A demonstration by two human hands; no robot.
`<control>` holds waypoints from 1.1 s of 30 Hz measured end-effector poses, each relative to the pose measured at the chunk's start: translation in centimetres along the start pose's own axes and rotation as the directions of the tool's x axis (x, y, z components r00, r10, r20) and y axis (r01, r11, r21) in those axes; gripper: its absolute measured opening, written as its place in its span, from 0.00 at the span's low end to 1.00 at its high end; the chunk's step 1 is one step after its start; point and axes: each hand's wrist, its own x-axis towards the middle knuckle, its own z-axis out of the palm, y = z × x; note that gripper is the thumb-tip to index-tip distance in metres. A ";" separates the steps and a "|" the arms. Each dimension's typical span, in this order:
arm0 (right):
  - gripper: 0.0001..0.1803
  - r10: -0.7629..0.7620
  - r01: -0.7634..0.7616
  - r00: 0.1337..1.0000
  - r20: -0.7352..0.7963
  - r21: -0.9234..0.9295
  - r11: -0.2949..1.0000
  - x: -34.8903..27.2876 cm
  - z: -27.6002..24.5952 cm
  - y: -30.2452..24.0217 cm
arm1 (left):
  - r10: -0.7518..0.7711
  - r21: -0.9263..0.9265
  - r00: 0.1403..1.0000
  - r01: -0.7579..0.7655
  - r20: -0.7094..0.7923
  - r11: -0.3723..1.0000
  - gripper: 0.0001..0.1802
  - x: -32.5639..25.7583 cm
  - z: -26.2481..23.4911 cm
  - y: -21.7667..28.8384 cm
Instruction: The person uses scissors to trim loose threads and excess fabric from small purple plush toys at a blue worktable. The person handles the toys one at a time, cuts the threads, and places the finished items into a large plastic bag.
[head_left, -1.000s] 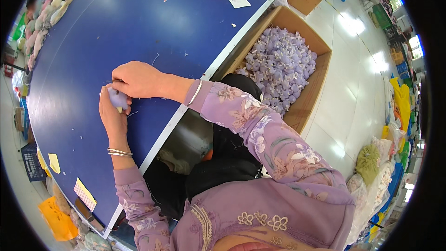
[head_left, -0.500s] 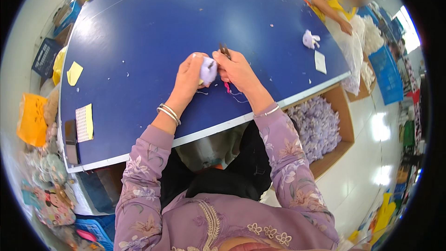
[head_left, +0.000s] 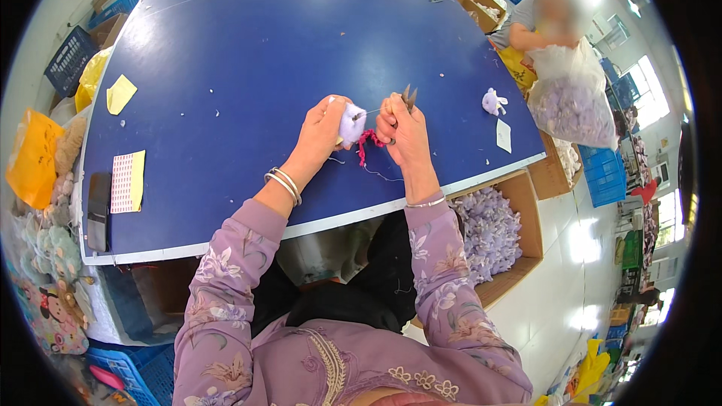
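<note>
Over the near part of the blue table (head_left: pixel 263 68), my left hand (head_left: pixel 322 129) is closed on a small lilac plush piece (head_left: pixel 351 125) with a dark spot on its side. A thin thread (head_left: pixel 372 111) runs taut from that spot to my right hand (head_left: pixel 404 129). My right fingers are closed around a pair of thread snips (head_left: pixel 409 98), their dark blades pointing up and away. A crimson cord or wrapping (head_left: pixel 364 148) hangs beside the right hand; what it is fixed to is hidden. Loose thread trails on the table below.
A lilac plush (head_left: pixel 493 101) and a white paper (head_left: pixel 504 136) lie at the right. Sticker sheets (head_left: pixel 128 182), a yellow paper (head_left: pixel 121 95) and a phone (head_left: pixel 98 212) are at left. A carton (head_left: pixel 531 214) of lilac pieces stands by my right arm. A co-worker (head_left: pixel 553 26) handles a filled clear bag (head_left: pixel 575 98).
My right hand has moved right, away from the plush, drawing the thread taut. The snips' blades now show more. The co-worker has lifted the clear bag. The view has shifted slightly.
</note>
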 end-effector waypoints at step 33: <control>0.21 -0.090 0.097 0.995 0.039 -0.502 0.860 -2.1 0.0 -0.9 | 0.046 0.003 0.999 -0.046 0.011 0.999 0.17 0.0 -0.2 0.3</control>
